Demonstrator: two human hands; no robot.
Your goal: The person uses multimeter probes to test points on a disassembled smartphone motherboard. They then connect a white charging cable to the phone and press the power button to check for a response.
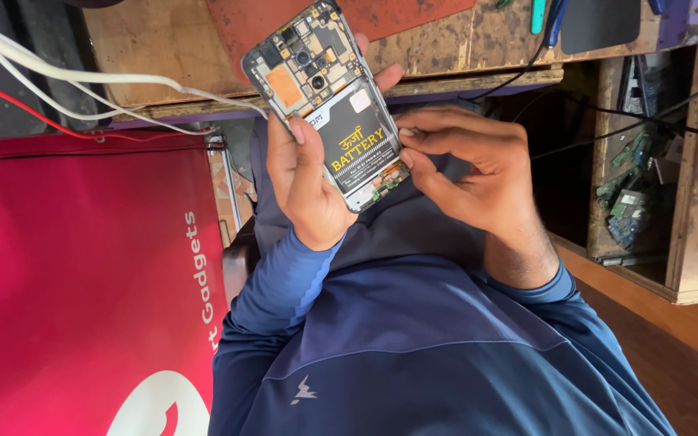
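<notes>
My left hand (304,173) grips an opened smartphone (325,101) with its back cover off, held tilted above my lap. Its circuit board with camera modules shows at the top. A black battery (357,141) with yellow lettering fills the lower half. My right hand (470,173) is at the phone's lower right edge, with thumb and fingertips pinched against the battery's side and the frame. Both arms wear blue sleeves.
A worn wooden workbench (163,48) with a red mat (268,20) lies ahead. White and red cables (82,81) run over its left edge. A red banner (82,282) hangs at the left. Open shelves (648,161) at the right hold circuit boards and wires.
</notes>
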